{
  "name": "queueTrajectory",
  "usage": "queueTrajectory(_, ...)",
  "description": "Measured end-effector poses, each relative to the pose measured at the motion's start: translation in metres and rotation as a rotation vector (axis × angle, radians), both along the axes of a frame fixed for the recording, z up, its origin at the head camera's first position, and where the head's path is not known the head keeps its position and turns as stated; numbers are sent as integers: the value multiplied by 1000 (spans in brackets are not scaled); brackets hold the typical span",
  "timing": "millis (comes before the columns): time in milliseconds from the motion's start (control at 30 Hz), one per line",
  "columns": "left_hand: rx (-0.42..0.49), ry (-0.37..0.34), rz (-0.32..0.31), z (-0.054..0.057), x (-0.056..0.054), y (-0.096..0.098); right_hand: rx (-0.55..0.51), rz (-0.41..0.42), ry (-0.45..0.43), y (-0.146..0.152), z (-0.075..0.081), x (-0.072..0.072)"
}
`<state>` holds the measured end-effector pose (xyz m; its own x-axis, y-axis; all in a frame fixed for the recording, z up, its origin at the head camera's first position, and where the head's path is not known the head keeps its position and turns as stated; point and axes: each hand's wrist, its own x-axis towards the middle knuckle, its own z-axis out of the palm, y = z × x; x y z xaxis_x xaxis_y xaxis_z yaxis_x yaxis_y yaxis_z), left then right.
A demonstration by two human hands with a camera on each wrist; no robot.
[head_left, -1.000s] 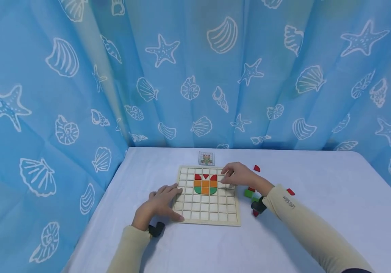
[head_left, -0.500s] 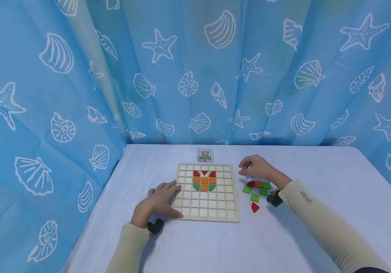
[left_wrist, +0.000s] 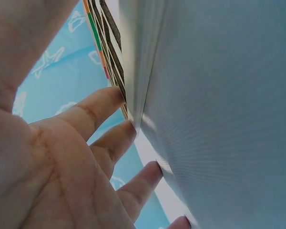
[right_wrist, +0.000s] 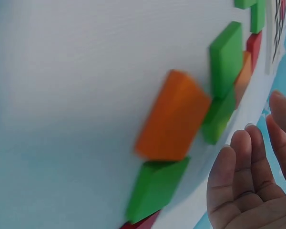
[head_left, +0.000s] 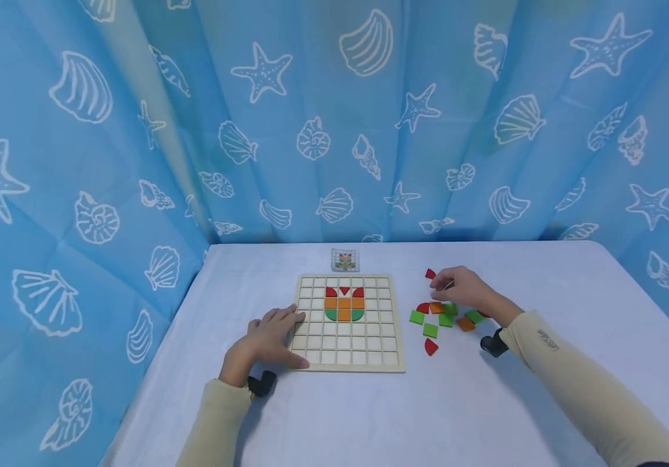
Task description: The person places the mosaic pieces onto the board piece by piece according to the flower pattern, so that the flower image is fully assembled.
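Observation:
My left hand [head_left: 269,337] rests with spread fingers along the left edge of a wooden grid board [head_left: 349,368]. In the left wrist view, its fingertips touch the board's side and the cloth. On the board, red, orange and green [head_left: 358,314] pieces form a tulip-like shape. My right hand [head_left: 464,288] hovers right of the board, fingers bent loosely and thumb apart. Beside its fingertips lies a red quarter-round piece [head_left: 430,274]. Nothing shows between the fingers in the right wrist view. Below the hand are loose green tiles [head_left: 430,331] and orange tiles [head_left: 465,323].
A small printed pattern card [head_left: 345,261] lies behind the board. Another red quarter-round tile [head_left: 431,347] sits nearest the front among the loose pieces. White cloth [head_left: 358,415] covers the table, and a blue shell-print curtain [head_left: 311,97] hangs behind it.
My right hand has moved from the board's upper right to above the loose pieces, uncovering several of them. My left hand stays at the board's edge. The head view has shifted slightly.

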<state>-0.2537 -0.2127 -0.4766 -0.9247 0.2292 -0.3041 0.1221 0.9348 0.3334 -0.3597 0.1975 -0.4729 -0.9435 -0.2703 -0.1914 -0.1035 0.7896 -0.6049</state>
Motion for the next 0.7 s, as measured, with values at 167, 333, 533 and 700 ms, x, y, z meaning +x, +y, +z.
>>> queueTrajectory(167,-2,0,2,1,0,0,1,-5,-5,12,-5,4)
queueTrajectory(333,-12,-2,3,2,0,1,-17,-18,-15,16,-7,9)
queueTrajectory(533,-18,-10,21,4,1,1,6,32,7,12,-9,16)
queueTrajectory(700,-6,-4,10,3,0,2,77,70,48,16,-9,19)
